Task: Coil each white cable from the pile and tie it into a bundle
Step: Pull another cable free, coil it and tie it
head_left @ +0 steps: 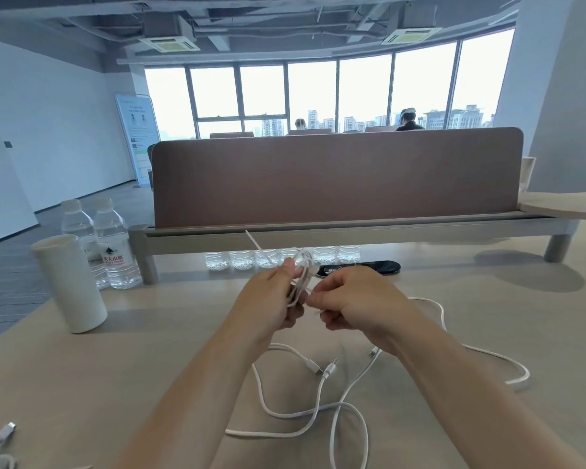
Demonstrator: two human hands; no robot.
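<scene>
- My left hand (271, 301) grips the coil (301, 272) above the table (115, 367), fingers curled round its strands.
- My right hand (351, 302) pinches the coil's middle with curled fingertips, just beside my left hand.
- A thin tie (256, 243) sticks up past my left thumb.
- Loose cables (318, 411) lie on the table under my wrists.
- A cup (70, 282) and bottles (114, 245) stand at the left.

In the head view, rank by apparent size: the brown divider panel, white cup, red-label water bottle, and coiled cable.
1. brown divider panel
2. white cup, though it sits nearer the camera than the bottle
3. red-label water bottle
4. coiled cable
</scene>
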